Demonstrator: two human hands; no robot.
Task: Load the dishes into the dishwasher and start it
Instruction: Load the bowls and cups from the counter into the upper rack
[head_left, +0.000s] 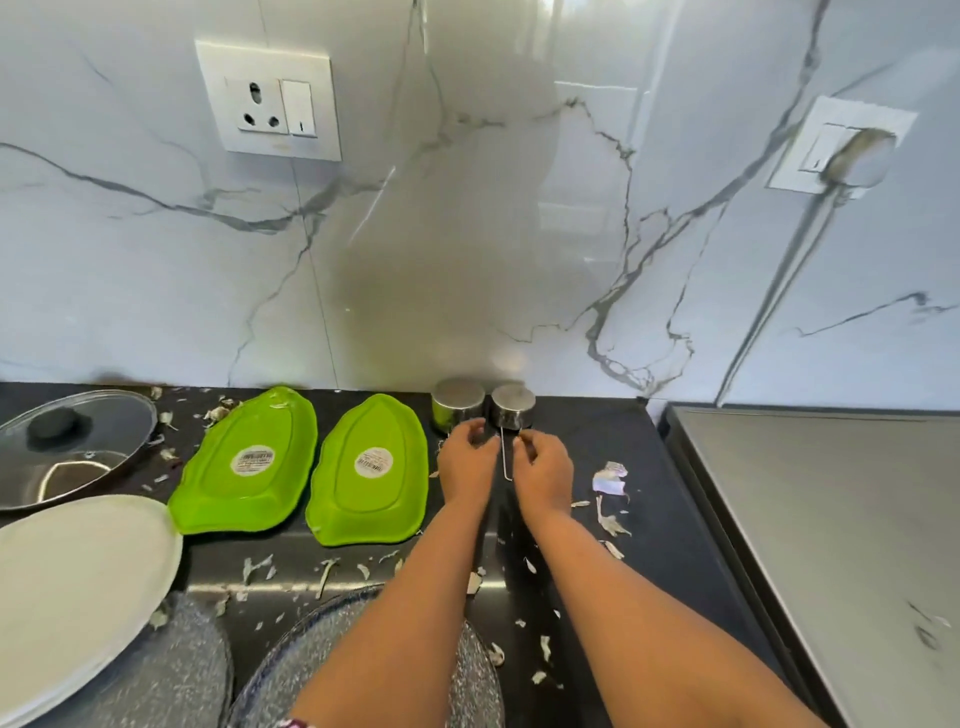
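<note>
Dishes on a dark countertop (597, 436), near to far: two speckled plates (363, 623) at the near edge; a white plate (78, 571) near left; two green leaf-shaped trays (244, 462) upside down, mid-counter. Left hand (467, 462) and right hand (543, 470), fingers loosely curled, flank a thin wire handle (505, 457); whether either pinches it cannot be told. Two steel cups (460, 402) inverted against the far marble wall (467, 234).

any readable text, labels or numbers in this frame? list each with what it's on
Nothing legible.
Round sticker on the left green dish: print and barcode-like lines, too blurred to read.
Round sticker on the right green dish: same, too blurred.
Wall socket: no text visible.
</note>
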